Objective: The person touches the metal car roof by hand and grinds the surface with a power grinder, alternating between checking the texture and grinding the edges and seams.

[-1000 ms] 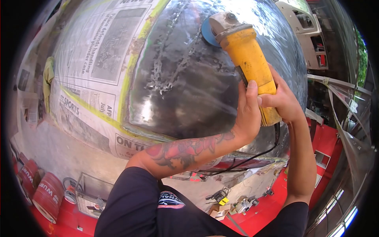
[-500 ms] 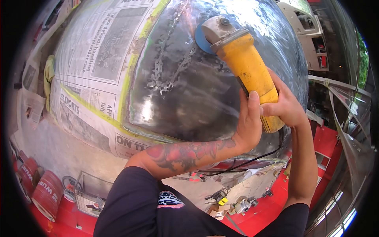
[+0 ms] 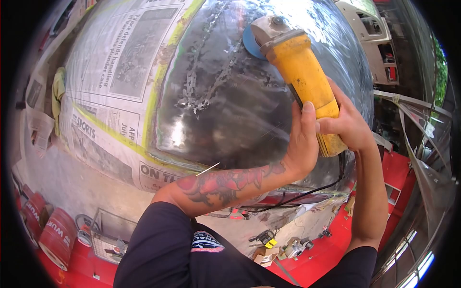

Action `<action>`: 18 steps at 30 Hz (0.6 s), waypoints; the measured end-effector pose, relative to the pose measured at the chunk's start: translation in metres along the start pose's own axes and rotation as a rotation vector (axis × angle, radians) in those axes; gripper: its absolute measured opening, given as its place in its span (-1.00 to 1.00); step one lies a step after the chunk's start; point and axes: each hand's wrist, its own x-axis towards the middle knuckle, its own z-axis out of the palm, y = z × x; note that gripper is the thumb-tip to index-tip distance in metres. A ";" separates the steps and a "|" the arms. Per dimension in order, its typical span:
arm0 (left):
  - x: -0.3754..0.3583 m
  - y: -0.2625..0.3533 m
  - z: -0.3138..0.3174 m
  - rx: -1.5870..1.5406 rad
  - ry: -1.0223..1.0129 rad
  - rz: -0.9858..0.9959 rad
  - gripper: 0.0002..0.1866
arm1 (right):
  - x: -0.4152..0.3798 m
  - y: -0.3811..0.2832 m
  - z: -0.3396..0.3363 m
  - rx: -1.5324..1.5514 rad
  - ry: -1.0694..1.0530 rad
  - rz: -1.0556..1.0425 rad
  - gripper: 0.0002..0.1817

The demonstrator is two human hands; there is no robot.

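Bright daylight; glare streaks the bare metal panel (image 3: 225, 110) toward 12 o'clock. Strong fisheye bending, black vignette all round.

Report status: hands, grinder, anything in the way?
Left hand and right hand both grip yellow angle grinder. Blue disc against bare metal panel. Masking newspaper alongside; path unobstructed.

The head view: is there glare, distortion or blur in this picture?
Head view: strong fisheye bending with black corners; bright glare on the bare metal panel, strongest near the top; the yellow grinder, held by left hand and right hand, is sharp; newspaper masking stays readable.
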 end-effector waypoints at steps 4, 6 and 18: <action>-0.006 -0.004 0.002 0.064 0.036 0.068 -0.37 | -0.003 0.001 0.001 -0.072 -0.015 -0.048 -0.08; -0.005 -0.005 0.001 0.046 0.020 0.043 -0.37 | -0.003 0.000 0.001 -0.072 -0.014 -0.052 -0.08; 0.022 -0.017 -0.005 -0.170 0.003 0.012 -0.39 | 0.012 0.000 -0.001 0.038 0.013 -0.042 -0.10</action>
